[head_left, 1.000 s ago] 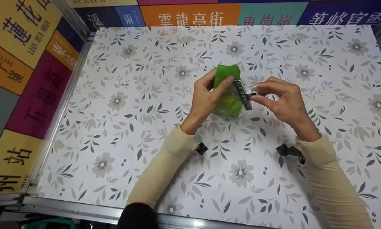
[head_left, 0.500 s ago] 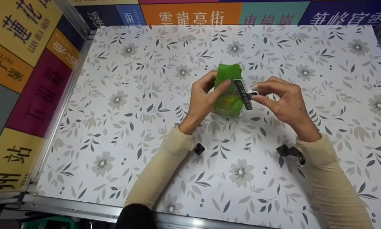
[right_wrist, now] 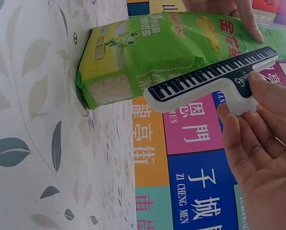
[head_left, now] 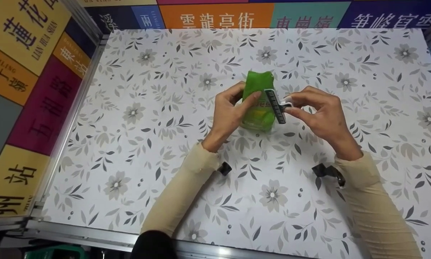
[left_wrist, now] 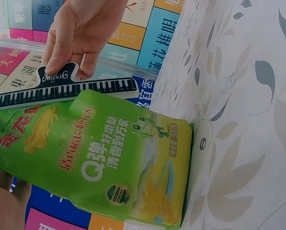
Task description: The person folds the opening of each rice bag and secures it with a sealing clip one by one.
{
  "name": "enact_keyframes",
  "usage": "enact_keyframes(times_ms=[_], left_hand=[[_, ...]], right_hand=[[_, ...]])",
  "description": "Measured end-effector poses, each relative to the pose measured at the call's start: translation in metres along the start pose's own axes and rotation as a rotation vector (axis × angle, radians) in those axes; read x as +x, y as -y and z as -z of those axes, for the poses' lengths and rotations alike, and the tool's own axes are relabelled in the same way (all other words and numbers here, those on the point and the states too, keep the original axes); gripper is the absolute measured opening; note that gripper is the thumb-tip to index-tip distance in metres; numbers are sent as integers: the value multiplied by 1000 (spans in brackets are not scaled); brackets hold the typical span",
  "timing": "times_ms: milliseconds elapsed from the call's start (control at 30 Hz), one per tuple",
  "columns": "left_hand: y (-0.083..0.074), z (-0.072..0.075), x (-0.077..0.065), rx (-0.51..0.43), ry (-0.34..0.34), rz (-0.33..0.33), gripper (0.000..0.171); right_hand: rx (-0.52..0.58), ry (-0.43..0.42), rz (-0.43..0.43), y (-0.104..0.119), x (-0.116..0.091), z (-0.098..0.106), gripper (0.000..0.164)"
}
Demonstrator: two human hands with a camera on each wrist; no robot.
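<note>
A green and yellow bag of rice (head_left: 259, 81) stands on its base near the middle of the table. My left hand (head_left: 228, 113) grips the bag's upper part, thumb across the front. My right hand (head_left: 321, 113) pinches the tab of a clip (head_left: 275, 108) printed with piano keys, its thumb on the dark side in the right wrist view. The clip (right_wrist: 207, 79) lies slanting along one side edge of the bag (right_wrist: 157, 43); whether its jaws bite the bag cannot be seen. Rice grains show through a window low on the bag's side.
A white tablecloth (head_left: 179, 162) with grey flowers and leaves covers the table. Colourful panels with Chinese lettering (head_left: 215, 18) stand along the back and left. A metal rail (head_left: 219, 250) runs along the front edge. Black devices (head_left: 225, 168) sit at both wrists.
My left hand has shifted slightly left, its thumb a little away from the clip's upper end. The bag's top has moved a touch to the right. My right hand and the clip stay almost still.
</note>
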State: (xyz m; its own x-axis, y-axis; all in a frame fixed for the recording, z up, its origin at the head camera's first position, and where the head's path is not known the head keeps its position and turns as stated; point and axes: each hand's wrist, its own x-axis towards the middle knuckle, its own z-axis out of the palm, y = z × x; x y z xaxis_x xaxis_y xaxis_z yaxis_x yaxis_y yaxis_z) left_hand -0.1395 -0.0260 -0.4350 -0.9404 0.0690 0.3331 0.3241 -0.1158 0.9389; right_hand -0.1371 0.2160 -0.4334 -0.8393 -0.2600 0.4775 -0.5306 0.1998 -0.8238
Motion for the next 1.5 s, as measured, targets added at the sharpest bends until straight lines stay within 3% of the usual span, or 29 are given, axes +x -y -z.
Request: enact_keyframes(times_ms=[1233, 1500], left_hand=[[1, -3, 0, 16, -14, -15, 18], [1, -3, 0, 13, -9, -21, 18]], right_hand=[[22, -50, 6, 12, 11, -5, 28], [71, -51, 12, 14, 13, -5, 28]])
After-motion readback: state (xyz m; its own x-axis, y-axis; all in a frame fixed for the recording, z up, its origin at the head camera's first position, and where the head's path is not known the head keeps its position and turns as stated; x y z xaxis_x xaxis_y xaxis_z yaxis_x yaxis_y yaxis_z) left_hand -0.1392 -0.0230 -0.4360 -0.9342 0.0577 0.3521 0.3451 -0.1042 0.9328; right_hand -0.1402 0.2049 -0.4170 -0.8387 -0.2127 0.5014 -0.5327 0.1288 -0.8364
